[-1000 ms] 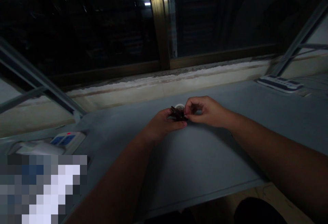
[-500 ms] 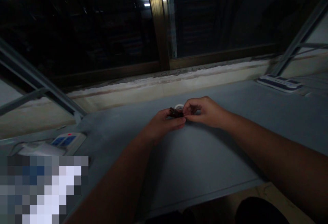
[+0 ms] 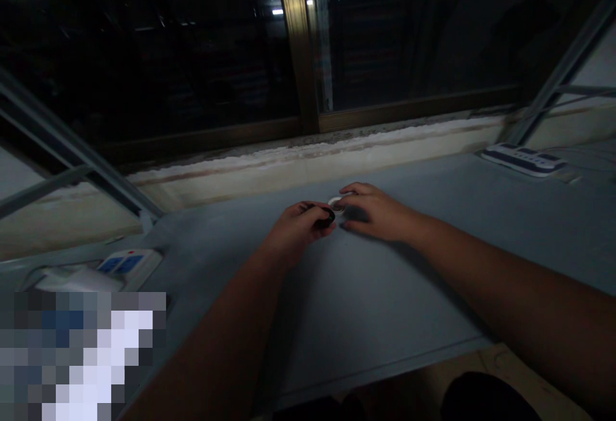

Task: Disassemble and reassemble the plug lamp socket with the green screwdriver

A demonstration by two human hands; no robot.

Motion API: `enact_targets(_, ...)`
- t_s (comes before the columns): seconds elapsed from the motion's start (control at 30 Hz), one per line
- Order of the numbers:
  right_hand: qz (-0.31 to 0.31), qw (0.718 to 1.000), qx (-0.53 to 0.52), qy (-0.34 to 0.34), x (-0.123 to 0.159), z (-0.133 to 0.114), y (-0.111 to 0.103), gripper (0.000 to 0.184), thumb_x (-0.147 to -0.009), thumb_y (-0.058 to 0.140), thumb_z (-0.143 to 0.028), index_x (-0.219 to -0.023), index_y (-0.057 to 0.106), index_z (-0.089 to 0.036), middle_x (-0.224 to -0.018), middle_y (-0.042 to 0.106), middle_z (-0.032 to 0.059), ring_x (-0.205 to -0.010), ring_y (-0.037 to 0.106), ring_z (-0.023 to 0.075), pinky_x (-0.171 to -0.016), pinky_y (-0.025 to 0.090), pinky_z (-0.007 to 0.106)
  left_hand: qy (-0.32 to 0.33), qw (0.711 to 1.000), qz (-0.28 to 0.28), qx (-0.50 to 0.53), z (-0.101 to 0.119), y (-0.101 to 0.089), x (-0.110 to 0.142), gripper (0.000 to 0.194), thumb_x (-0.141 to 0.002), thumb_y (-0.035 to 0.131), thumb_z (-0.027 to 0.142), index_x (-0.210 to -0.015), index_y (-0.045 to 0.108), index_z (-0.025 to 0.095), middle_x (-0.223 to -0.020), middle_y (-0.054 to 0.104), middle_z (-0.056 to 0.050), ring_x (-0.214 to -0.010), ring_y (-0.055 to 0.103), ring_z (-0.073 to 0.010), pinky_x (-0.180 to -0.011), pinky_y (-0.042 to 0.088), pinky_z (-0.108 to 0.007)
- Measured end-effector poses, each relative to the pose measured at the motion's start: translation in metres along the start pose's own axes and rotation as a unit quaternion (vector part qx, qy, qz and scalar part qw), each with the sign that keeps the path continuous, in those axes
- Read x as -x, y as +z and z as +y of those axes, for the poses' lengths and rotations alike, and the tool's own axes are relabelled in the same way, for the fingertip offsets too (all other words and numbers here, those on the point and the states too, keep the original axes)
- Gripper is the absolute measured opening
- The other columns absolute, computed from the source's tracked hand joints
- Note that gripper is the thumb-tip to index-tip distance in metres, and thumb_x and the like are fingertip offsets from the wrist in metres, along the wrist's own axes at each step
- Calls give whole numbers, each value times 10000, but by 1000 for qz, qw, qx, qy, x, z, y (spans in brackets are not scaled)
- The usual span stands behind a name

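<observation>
My left hand [image 3: 296, 227] is curled around a small dark object [image 3: 328, 217], which shows at its fingertips; the dim light hides its shape. My right hand [image 3: 370, 213] lies palm-down with its fingers apart from the dark object and holds nothing. Its fingertips reach a small white ring-shaped object [image 3: 335, 205] on the grey-blue table [image 3: 366, 299], touching it or just beside it. The ring stands between my two hands, partly covered by my right fingers.
A power strip with blue switches [image 3: 129, 264] lies at the table's left side, and a white-and-blue power strip [image 3: 523, 160] lies at the far right. Behind the table's back edge run a pale sill and dark window glass [image 3: 183, 55]. Metal struts cross both sides.
My right hand has come away from the dark object and moved right, flattening beside the white ring. My left hand keeps the dark object and has shifted slightly left.
</observation>
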State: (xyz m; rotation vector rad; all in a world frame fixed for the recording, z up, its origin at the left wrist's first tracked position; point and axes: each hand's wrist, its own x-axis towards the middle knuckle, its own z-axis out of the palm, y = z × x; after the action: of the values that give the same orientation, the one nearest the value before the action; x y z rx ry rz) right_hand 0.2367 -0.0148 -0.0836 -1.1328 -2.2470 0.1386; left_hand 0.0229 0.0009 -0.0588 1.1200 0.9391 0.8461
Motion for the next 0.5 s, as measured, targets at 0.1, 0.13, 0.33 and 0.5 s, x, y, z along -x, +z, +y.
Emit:
enact_targets(0.1,-9,1000,16,2,-4,3,7,309,-835,704,-218,-1144,714,-212,-1319,584,143,-1286,541,300,-1089,437,468,-3,1000,-2,15,1,0,0,98,-740,742,165,-823,702,130,-844,675,-68,-765,643,-139,-770,563,-306)
enact_targets(0.13,-13,1000,15,0,-5,3,7,253,-840,692,-206,-1091,722,-203,-1295,597,141,-1260,560,290,-1078,445,450,-2,1000,-3,20,2,0,1,93,-737,744,174,-808,706,128,-848,675,-68,-774,638,-141,-785,567,-311)
enact_targets(0.33,21,997,-63,48,-7,7,3,19,-801,677,-176,-812,665,-185,-963,691,77,-938,647,214,-863,497,351,17,998,-1,53,3,-1,4,156,-713,731,124,-865,704,107,-981,684,-88,-911,643,-160,-888,557,-304)
enact_targets(0.5,115,935,-320,102,-7,11,0,112,-752,711,-223,-745,608,-181,-1095,691,77,-964,663,189,-881,498,327,25,998,-14,54,2,-2,3,278,-727,719,88,-1004,699,105,-1021,691,-92,-872,650,-136,-870,544,-274)
